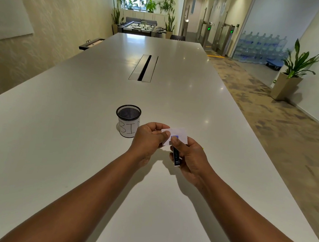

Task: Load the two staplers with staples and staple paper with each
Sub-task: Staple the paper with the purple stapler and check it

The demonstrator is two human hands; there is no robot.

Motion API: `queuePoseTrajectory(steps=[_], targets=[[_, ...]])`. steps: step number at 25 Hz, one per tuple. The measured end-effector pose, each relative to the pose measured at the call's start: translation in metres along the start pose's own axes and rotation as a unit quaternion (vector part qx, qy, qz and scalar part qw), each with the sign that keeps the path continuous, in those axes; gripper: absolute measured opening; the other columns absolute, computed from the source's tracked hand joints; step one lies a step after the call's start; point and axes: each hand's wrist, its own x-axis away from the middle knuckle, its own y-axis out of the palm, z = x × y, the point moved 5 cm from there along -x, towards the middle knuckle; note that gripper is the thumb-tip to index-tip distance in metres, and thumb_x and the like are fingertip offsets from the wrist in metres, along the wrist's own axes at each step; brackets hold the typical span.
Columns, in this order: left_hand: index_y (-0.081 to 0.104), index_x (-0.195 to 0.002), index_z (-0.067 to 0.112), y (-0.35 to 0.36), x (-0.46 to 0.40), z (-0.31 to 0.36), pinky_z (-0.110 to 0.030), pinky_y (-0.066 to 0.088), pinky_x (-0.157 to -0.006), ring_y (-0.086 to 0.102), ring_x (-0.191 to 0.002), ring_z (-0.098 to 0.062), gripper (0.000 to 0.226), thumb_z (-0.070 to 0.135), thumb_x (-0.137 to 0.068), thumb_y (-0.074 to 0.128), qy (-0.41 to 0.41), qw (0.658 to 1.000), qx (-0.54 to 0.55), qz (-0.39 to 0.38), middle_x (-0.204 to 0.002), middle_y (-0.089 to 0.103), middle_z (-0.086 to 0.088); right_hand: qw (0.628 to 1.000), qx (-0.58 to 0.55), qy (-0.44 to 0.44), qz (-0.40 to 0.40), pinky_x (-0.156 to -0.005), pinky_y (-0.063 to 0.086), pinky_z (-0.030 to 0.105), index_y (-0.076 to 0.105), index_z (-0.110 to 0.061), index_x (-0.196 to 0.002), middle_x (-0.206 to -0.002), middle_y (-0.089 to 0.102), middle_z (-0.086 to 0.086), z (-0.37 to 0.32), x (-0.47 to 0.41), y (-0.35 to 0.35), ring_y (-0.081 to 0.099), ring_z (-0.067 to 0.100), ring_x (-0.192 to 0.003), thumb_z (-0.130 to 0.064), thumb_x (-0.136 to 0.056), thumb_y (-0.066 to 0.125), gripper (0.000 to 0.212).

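Observation:
My left hand [150, 137] pinches a small white slip of paper [180, 134] by its left edge, a little above the white table [59, 142]. My right hand [190, 159] grips a small dark blue stapler [176, 155], thumb on top of it. The stapler's blue front end sits over the paper's lower left part. A second stapler and loose staples are not visible.
A black mesh cup [128, 120] wrapped in a white label marked "BIN" stands just left of my hands. A cable slot [144, 67] runs along the table's middle farther back. The table's right edge drops to a carpeted walkway with a potted plant [292, 73].

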Motion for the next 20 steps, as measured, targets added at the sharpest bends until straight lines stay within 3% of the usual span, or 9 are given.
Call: queuePoseTrajectory(steps=[11, 16, 20], targets=[[0.072, -0.096, 0.012, 0.003, 0.001, -0.003, -0.024, 0.059, -0.068, 0.075, -0.075, -0.014, 0.008, 0.005, -0.091, 0.072, -0.013, 1.0, 0.014, -0.013, -0.086, 0.08, -0.005, 0.998, 0.024, -0.035, 0.041, -0.053, 0.049, 0.027, 0.078, -0.013, -0.093, -0.076, 0.071, 0.003, -0.005, -0.001, -0.002, 0.061, 0.009, -0.063, -0.035, -0.066, 0.086, 0.036], [0.073, -0.098, 0.011, 0.001, -0.004, -0.007, -0.024, 0.06, -0.068, 0.076, -0.077, -0.014, 0.008, 0.005, -0.092, 0.071, -0.021, 1.0, 0.01, -0.008, -0.087, 0.08, -0.005, 0.999, 0.01, -0.024, 0.025, -0.058, 0.051, 0.029, 0.076, -0.014, -0.101, -0.082, 0.072, 0.002, 0.003, -0.005, -0.002, 0.061, 0.011, -0.065, -0.042, -0.063, 0.087, 0.048], [0.072, -0.098, 0.014, -0.009, -0.014, -0.009, -0.028, 0.061, -0.071, 0.073, -0.072, -0.008, 0.01, 0.007, -0.092, 0.07, -0.01, 0.998, -0.007, 0.059, -0.081, 0.08, 0.003, 0.998, 0.051, -0.034, 0.025, -0.062, 0.051, 0.028, 0.072, -0.012, -0.105, -0.076, 0.068, -0.004, 0.011, -0.01, -0.004, 0.06, 0.011, -0.066, -0.031, -0.08, 0.084, 0.034]])
